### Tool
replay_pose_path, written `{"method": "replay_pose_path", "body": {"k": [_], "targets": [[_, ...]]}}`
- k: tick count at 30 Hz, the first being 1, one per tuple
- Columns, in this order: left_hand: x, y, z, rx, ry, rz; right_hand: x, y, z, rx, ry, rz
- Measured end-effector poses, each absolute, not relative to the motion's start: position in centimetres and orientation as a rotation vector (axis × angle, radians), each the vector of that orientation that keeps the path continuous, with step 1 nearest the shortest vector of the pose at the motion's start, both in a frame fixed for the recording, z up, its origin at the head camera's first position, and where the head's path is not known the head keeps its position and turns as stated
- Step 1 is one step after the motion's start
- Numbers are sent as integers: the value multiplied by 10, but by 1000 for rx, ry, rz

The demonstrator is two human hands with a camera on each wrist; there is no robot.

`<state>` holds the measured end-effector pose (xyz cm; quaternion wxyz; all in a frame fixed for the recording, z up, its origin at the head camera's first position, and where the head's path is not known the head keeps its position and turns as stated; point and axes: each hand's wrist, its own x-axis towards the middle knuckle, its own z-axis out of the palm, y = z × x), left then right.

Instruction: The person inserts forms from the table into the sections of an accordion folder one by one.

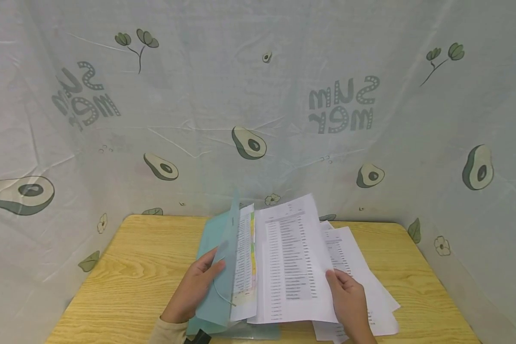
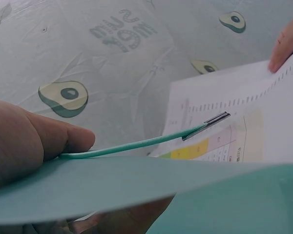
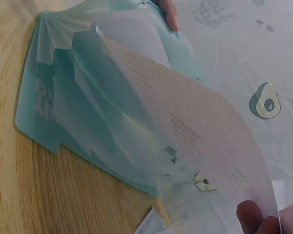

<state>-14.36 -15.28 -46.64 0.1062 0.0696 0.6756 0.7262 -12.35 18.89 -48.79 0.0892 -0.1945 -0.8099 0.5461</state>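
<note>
A teal expanding file folder (image 1: 212, 229) stands partly open at the middle of the table, its pleated pockets (image 3: 63, 39) showing in the right wrist view. My left hand (image 1: 196, 286) grips its flap, thumb on one side and fingers on the other. From the flap runs a teal cord (image 2: 136, 145) with a metal tip (image 2: 205, 126). My right hand (image 1: 350, 301) pinches the right edge of a printed sheet (image 1: 290, 258), which is raised and slightly bowed beside the folder's opening. Another sheet with coloured bands (image 1: 245, 263) sits between flap and raised sheet.
Several loose printed sheets (image 1: 363, 267) lie overlapping on the wooden table (image 1: 146, 258), to the right and partly under my right hand. A pale curtain (image 1: 206, 95) with avocado prints hangs behind and on both sides of the table.
</note>
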Motion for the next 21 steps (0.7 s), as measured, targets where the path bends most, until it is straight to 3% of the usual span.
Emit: {"method": "replay_pose_path", "body": {"k": [21], "targets": [[-142,-154,-465,197,1975,2128,-128,156,-495,-482,-2442,1711]]}}
